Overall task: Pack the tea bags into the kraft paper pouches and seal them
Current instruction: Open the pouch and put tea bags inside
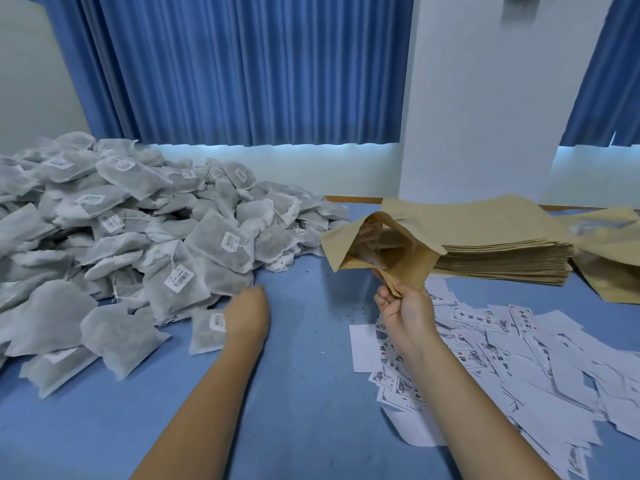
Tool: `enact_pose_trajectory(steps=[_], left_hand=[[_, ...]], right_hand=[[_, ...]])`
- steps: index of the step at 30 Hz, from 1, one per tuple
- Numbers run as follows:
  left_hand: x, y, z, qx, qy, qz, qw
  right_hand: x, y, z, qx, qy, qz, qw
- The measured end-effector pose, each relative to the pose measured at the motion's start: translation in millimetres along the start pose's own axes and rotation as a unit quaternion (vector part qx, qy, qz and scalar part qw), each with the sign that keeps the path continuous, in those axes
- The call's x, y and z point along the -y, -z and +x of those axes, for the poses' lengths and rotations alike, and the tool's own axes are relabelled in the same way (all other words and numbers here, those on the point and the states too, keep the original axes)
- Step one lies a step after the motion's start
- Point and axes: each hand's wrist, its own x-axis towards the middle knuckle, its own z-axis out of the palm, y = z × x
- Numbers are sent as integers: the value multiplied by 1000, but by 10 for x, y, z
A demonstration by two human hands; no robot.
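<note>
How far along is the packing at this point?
Done: nothing clearly; kraft pouches at far right are too blurred to judge. In hand: the right hand pinches an opened pouch by its bottom; the left hand is at a tea bag at the pile's edge. Left: a large tea bag pile, a flat pouch stack, all sealing.

left hand (247, 315): motion-blurred; its fingers are hidden behind its own back, so whether it grips the tea bag (204, 336) at its left side cannot be told.
tea bag pile (104, 230): cut off by the left edge; tag print too small to read.
open pouch (377, 251): its inside is dim and unclear; its near corner is hidden in the pinching right hand (405, 306).
far-right pouches (609, 254): blurred, cut off by the right edge.
paper slips (519, 358): run off the right and near edges; print illegible.
</note>
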Motion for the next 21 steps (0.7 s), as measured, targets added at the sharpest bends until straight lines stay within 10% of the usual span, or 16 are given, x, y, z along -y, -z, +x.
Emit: enact_pose_trajectory(steps=[6,9,12,21], left_hand=[[-356,79,-200,-25,-278,-330,902],[-258,17,-64,-134,-131,-172,967],[-52,32,51,25,84,-68,994],[-214,83,-41,-23,35,131,990]], right_hand=[[10,25,-5,-15,-3,21,1000],[16,24,-9,-17,-3,24,1000],[-2,19,-14,-24,-2,19,1000],[-18,7,-11,-33,-13,16,999]])
